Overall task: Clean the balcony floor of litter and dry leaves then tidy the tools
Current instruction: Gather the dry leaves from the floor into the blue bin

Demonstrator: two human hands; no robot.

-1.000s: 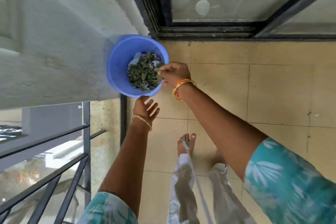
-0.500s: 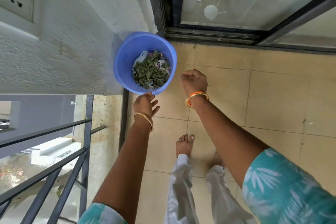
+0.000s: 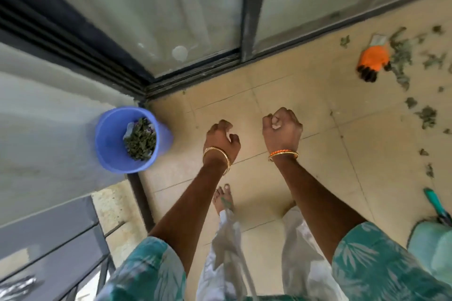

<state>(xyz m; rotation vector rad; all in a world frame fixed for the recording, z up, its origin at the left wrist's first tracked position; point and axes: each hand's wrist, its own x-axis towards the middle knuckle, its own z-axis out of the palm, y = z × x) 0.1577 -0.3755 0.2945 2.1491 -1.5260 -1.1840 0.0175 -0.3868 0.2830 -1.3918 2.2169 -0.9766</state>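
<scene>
There is only one view, from a wide-angle camera on the person's head. It looks steeply down at the balcony floor, with the forearms close below.

I stand on a beige tiled floor under soft daylight. Dark-framed sliding glass doors run along its far edge. A grey rendered wall meets them at the far left corner; a metal railing closes the near left.
</scene>
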